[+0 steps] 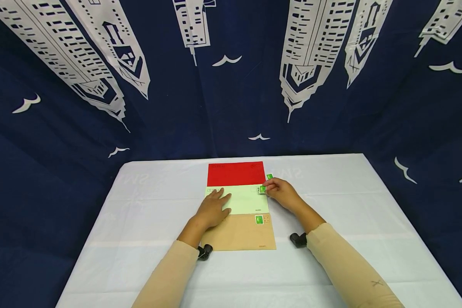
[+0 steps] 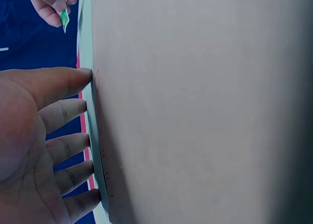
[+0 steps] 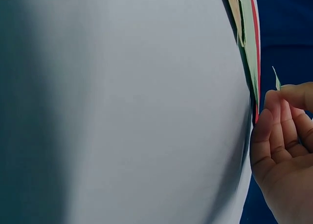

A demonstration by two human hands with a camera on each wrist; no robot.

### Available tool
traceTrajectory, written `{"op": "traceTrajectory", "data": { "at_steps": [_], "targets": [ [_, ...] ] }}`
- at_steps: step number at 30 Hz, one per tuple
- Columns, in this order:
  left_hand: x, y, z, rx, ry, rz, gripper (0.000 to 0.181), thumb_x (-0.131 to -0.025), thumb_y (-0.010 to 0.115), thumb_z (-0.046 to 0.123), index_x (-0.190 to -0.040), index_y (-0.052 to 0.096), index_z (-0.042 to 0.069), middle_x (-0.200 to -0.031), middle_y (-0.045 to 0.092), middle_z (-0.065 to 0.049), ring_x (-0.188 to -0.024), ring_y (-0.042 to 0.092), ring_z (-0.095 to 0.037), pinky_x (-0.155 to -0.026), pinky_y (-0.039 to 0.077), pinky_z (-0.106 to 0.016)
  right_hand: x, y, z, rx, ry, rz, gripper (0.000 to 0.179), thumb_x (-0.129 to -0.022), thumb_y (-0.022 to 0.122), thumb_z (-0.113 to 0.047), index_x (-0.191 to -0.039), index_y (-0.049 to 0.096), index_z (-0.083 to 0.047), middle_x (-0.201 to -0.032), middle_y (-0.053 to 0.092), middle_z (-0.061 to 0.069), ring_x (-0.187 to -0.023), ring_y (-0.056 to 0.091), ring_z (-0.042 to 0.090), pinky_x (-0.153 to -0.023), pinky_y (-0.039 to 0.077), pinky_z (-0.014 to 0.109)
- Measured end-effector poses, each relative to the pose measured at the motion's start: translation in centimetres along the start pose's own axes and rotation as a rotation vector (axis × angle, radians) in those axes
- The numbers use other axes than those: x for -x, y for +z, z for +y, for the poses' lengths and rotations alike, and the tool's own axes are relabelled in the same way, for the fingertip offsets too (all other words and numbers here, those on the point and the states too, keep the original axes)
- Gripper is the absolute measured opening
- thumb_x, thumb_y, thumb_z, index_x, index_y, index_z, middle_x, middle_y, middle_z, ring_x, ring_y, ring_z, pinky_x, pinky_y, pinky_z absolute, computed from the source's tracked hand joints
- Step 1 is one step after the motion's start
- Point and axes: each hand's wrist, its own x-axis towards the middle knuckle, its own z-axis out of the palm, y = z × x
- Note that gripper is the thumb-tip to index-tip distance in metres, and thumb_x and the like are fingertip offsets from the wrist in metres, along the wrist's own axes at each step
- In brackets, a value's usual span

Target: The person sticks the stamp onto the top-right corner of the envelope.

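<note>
1. Right hand [image 1: 282, 196]: thumb and fingertips pinched a green stamp [image 1: 262, 189] at the pale green envelope's [image 1: 248, 202] upper right corner; the right wrist view showed it edge-on.
2. Left hand [image 1: 213, 208]: fingers spread over that envelope's left part.
3. Brown envelope [image 1: 235, 236]: only the head view clearly showed its stamp, near the upper right corner.
4. Red envelope [image 1: 236, 175]: near the table's [image 1: 146, 222] far edge.

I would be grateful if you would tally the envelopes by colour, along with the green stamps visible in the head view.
Red envelope: 1
Pale green envelope: 1
Brown envelope: 1
Green stamps: 3
Total: 6
</note>
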Motion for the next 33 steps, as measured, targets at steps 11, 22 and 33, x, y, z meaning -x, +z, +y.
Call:
{"op": "traceTrajectory", "data": {
  "at_steps": [11,22,33],
  "targets": [
    [0.1,-0.1,0.0,0.011,0.002,0.002,0.056,-0.103,0.056,0.033,-0.155,0.043,0.017,-0.166,0.029,-0.014,-0.156,0.021,-0.037,-0.128,0.021,-0.053,-0.6,0.3,-0.6,0.051,0.015,-0.012,0.023,-0.094,0.065,-0.007,-0.117,0.067,-0.002,-0.097,0.065,0.009,-0.083,0.058,0.016,-0.072,0.050,0.016],
    [0.1,-0.1,0.0,0.006,0.000,-0.002,0.057,-0.103,0.056,0.033,-0.156,0.042,0.017,-0.166,0.028,-0.014,-0.156,0.021,-0.037,-0.128,0.021,-0.052,-1.4,0.6,-0.9,0.076,0.007,-0.044,0.022,-0.094,0.066,-0.007,-0.116,0.067,-0.001,-0.097,0.064,0.010,-0.084,0.059,0.017,-0.074,0.051,0.016],
    [0.1,0.0,0.0,0.003,0.004,-0.002,0.057,-0.103,0.056,0.034,-0.156,0.042,0.017,-0.167,0.028,-0.014,-0.157,0.021,-0.037,-0.128,0.020,-0.053,-1.6,0.9,-1.1,0.128,0.007,-0.067,0.018,-0.095,0.067,-0.009,-0.112,0.068,-0.005,-0.094,0.063,0.007,-0.084,0.057,0.017,-0.075,0.049,0.021]
  ]
}}
